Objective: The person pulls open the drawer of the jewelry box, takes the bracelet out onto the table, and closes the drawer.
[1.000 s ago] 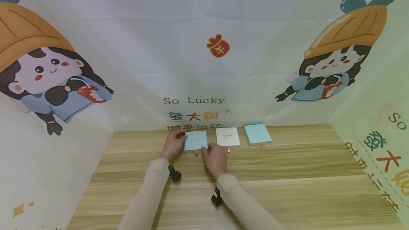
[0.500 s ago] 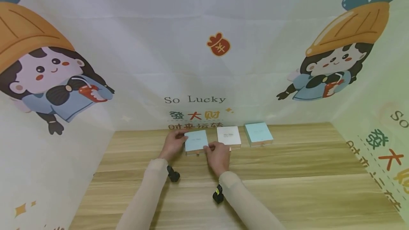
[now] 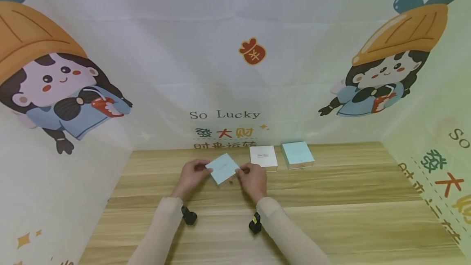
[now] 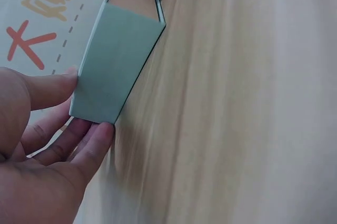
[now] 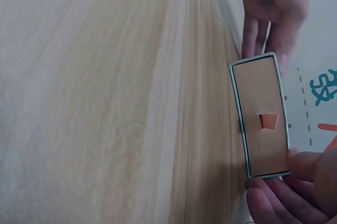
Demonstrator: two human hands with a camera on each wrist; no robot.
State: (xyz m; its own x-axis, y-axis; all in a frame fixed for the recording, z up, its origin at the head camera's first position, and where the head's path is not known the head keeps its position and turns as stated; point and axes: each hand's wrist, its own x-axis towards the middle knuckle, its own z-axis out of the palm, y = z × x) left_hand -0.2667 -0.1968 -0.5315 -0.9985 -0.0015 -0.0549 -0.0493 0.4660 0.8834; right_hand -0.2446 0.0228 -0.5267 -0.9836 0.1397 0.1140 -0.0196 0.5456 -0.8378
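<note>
Between my two hands is a light blue drawer box [image 3: 222, 169], turned so that one corner points toward me. Thumb and fingers of my left hand [image 3: 192, 177] grip its left corner, also plain in the left wrist view, where the blue side [image 4: 118, 61] faces the camera. At the opposite corner my right hand [image 3: 254, 180] pinches the box between thumb and fingers. The right wrist view shows the brown drawer front [image 5: 258, 87], pushed in, with a small orange-brown pull tab [image 5: 269, 121]. Whether the box touches the table is unclear.
A white box [image 3: 263, 156] stands just behind my right hand, partly covered by it. Farther right is a second light blue box [image 3: 298, 153]. Both sit at the back of the wood-grain table [image 3: 331, 191], near a printed cloth backdrop [image 3: 294, 93].
The held box has come slightly toward me and rotated from nearly square to diagonal. My left hand has moved nearer with it; the right hand has shifted slightly right. The other boxes stay put.
</note>
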